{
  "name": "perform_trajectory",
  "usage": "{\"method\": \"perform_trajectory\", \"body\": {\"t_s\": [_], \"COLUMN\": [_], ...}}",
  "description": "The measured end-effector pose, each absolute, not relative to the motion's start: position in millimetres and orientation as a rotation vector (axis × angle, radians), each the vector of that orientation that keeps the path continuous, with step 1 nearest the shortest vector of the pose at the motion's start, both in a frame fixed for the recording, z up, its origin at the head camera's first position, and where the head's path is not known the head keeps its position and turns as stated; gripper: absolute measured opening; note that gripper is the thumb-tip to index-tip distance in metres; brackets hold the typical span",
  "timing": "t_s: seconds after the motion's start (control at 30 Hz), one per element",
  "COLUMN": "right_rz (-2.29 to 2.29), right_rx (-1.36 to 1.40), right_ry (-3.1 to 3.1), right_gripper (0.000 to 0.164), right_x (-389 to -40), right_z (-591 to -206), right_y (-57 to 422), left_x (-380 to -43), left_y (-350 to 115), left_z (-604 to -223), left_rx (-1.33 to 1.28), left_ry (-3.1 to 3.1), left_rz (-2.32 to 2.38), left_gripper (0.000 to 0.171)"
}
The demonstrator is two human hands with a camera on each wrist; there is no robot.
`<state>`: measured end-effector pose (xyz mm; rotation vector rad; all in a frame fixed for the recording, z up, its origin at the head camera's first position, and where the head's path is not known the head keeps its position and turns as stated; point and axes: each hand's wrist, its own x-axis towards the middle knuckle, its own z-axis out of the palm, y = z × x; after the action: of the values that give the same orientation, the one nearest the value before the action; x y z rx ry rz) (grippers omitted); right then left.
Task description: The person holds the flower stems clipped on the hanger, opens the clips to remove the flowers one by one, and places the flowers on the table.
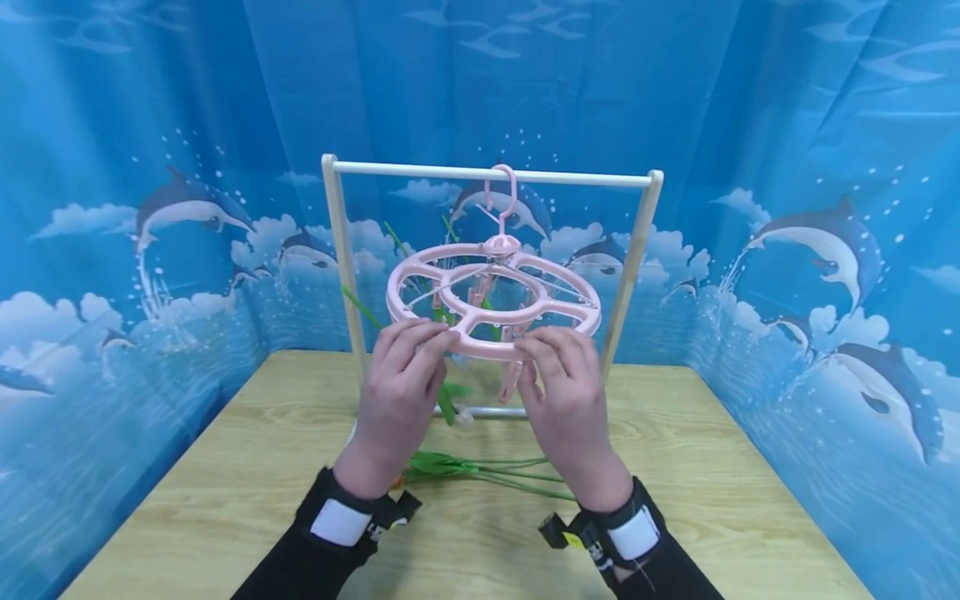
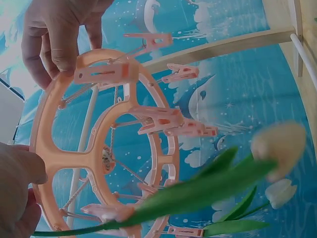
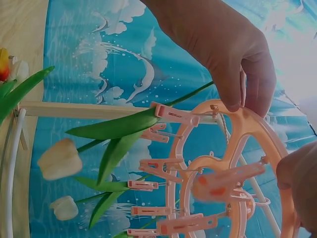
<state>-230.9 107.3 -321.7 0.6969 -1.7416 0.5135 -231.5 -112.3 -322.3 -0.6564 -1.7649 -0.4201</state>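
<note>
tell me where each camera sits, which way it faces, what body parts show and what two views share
Head: worn on the head, facing forward and down at the pink hanger on its stand; left hand, right hand and dark sleeves show.
Left wrist: on the left wrist, facing the hanger and curtain; left hand at lower left, right hand at upper left.
Right wrist: on the right wrist, facing the hanger and curtain; right hand at lower right, left hand at top.
Both wrist views share pale tulips.
</note>
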Motion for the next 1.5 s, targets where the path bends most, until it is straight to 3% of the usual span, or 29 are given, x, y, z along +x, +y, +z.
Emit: {"method": "perform_trajectory", "body": {"t_s": [0.27,0.53,0.77,1.13,1.5], "right_rz": [0.485,0.525,0.574,0.54,0.531], "right_rx": [0.684,0.652,0.672,0.69,0.68], "right_ry": [-1.698,-1.73,-1.746,-1.722,-1.741], "right_gripper": [0.031,0.027,0.026,0.021,0.029], "right_x": [-234,-238,-236,-234,-228], "right_z": [-326,-322,-321,-320,-319], "right_y": [105,112,111,110,107], "left_x": [-226,-220,-229,-231,-229], "left_y": [-101,-106,-115,-115,-109], "left_z": [-324,-317,-319,-318,-321], "left_rx": [-0.734,-0.806,-0.639,-0.658,-0.683], "left_ry": [-1.756,-1.51,-1.677,-1.74,-1.724], "left_rz": [-0.41,-0.535,-0.607,-0.533,-0.513], "left_gripper": [0.031,0.012,0.018,0.011,0.02]}}
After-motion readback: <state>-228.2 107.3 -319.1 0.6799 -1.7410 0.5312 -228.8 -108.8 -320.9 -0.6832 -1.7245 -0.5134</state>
